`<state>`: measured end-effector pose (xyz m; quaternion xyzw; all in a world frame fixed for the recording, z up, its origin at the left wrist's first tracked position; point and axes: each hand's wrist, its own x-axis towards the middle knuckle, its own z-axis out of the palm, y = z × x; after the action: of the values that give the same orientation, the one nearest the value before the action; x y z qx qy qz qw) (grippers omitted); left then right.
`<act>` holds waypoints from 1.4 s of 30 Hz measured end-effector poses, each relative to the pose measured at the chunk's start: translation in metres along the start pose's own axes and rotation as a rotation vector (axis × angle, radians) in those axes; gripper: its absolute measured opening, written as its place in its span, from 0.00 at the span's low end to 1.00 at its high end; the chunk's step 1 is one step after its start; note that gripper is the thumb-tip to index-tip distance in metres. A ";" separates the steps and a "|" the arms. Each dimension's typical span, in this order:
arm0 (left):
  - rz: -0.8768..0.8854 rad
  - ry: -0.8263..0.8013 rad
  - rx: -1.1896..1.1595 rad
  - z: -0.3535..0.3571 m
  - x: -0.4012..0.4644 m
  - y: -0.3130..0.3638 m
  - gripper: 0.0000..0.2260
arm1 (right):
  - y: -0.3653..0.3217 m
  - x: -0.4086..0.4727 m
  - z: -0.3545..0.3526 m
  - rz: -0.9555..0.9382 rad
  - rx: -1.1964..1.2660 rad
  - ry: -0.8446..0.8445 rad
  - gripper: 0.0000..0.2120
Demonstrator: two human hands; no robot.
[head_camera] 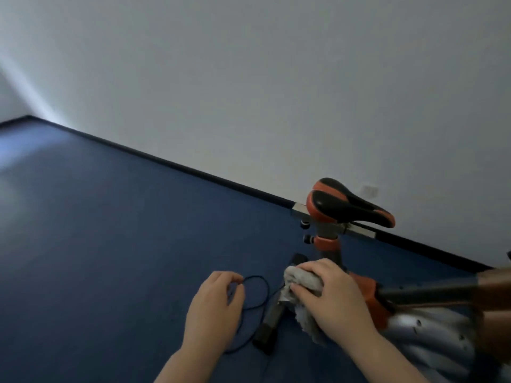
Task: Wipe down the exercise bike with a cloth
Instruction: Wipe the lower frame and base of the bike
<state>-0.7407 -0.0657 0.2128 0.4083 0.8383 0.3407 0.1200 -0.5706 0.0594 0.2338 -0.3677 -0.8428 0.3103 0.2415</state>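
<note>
At about 7 o'clock the left hand (214, 305) hangs over the blue floor (110, 230), its grip loosely curled and holding nothing, fingertips just beside a thin black cord (261, 293) looping across the floor. Right of it, near 5 o'clock, the right hand (329, 299) has its grip wrapped over a grey cloth (302, 280), pressing it onto the frame of the exercise bike (367, 294). Above, toward 3 o'clock, the bike's black-and-orange saddle (348, 203) stands before the white wall (276, 78).
</note>
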 end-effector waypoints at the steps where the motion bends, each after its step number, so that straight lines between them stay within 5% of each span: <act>1: -0.008 -0.001 0.016 -0.016 0.003 -0.020 0.04 | -0.014 0.006 0.021 0.007 0.020 -0.012 0.07; 14: -0.030 -0.021 -0.008 -0.110 0.083 -0.146 0.05 | -0.111 0.081 0.159 0.065 0.058 -0.012 0.08; 31: 0.046 -0.017 -0.056 -0.109 0.316 -0.158 0.05 | -0.072 0.278 0.199 0.154 0.057 0.038 0.10; 42: 0.107 -0.210 -0.116 -0.063 0.480 -0.153 0.05 | -0.043 0.428 0.202 0.255 -0.031 0.134 0.11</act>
<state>-1.1699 0.2057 0.1939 0.4781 0.7772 0.3500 0.2121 -0.9812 0.2955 0.2011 -0.4954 -0.7758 0.3002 0.2503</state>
